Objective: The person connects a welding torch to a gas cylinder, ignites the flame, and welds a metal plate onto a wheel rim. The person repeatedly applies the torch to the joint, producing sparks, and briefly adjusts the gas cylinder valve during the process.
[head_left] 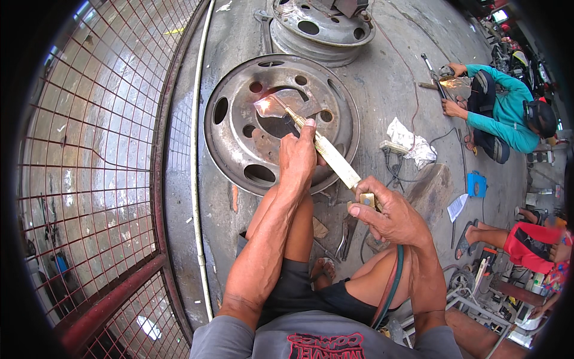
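Observation:
A brass-and-white gas torch [336,160] slants across the middle, its tip burning bright against a small metal plate [304,106]. This plate lies over the centre hole of a rusty steel wheel rim [230,143], and its left corner glows. My left hand [298,154] is closed round the front of the torch; a dark piece beside the nozzle cannot be made out. Farther back, my right hand [391,214] grips the valve end, with fingers and thumb at the brass fitting. A green and a red hose [393,293] run down from there past my right forearm.
Behind the rim lies another steel wheel [323,42], a wrench [263,30] beside it. Red wire-mesh fencing [160,179] and a pale pipe [196,149] run along the left. A white cloth [412,140] and cables lie right. A person in teal [502,107] works amid sparks; another sits lower right.

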Available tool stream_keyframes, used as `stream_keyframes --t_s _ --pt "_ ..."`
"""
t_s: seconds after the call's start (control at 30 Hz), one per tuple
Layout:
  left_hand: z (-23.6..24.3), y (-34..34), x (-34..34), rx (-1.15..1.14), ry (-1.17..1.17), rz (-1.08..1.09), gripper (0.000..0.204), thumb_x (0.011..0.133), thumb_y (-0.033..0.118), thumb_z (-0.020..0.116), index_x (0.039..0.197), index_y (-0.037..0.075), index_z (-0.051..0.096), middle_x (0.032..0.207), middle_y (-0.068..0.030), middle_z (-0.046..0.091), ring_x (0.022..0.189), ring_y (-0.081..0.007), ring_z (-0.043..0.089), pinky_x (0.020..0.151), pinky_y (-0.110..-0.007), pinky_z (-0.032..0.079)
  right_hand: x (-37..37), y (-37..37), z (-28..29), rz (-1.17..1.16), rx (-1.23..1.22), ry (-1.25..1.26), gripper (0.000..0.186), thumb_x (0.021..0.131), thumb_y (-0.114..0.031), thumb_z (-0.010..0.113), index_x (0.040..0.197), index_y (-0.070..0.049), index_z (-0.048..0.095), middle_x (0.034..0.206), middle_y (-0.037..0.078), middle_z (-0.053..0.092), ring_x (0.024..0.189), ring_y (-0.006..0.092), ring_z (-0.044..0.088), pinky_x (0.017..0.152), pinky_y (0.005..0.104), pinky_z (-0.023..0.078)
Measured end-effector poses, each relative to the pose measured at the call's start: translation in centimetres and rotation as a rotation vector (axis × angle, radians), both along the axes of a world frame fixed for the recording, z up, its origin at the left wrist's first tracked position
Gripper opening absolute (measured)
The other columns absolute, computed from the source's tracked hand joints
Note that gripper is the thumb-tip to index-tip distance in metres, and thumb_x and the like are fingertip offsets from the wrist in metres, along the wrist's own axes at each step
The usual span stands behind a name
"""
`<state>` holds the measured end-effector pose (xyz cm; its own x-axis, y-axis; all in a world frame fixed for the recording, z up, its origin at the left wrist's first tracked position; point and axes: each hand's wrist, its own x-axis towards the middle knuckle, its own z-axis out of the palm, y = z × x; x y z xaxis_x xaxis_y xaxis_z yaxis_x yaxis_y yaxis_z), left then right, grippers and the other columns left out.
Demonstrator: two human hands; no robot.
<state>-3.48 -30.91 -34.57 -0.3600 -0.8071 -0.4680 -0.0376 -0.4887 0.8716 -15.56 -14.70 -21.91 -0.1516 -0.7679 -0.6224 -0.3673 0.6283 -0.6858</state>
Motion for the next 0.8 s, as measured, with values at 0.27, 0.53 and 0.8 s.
stream_keyframes --t_s 0.27,0.53,0.8 --pt "-0.63 -0.05 -0.28 -0.037 0.000 0.023 0.063 0.103 0.043 0.053 0.063 -0.005 0.068 0.051 -0.0129 0.060 0.050 -0.0216 0.058 0.057 -0.039 0.047 0.05 -0.08 0.18 -0.003 0.004 0.005 0.036 0.101 -0.040 0.071 0.117 -0.011 0.056 0.064 0.000 0.057 0.049 0.0100 0.055 0.047 0.0300 0.044" --pt "-0.60 -0.03 -0.28 -0.021 0.025 0.024 0.063 0.102 0.043 0.054 0.063 -0.005 0.068 0.051 -0.0141 0.061 0.050 -0.0222 0.059 0.057 -0.039 0.048 0.03 0.05 -0.07 -0.009 -0.023 -0.002 0.033 0.100 -0.032 0.073 0.116 -0.011 0.054 0.066 -0.002 0.055 0.045 0.0076 0.053 0.043 0.0279 0.040" --pt "-0.60 -0.04 -0.29 -0.029 -0.005 0.011 0.063 0.102 0.043 0.053 0.063 -0.004 0.068 0.051 -0.0134 0.061 0.051 -0.0224 0.060 0.058 -0.039 0.048 -0.07 0.10 -0.31 0.013 -0.024 0.015 0.030 0.101 -0.029 0.073 0.116 -0.010 0.054 0.067 -0.002 0.055 0.046 0.0078 0.053 0.042 0.0280 0.041"
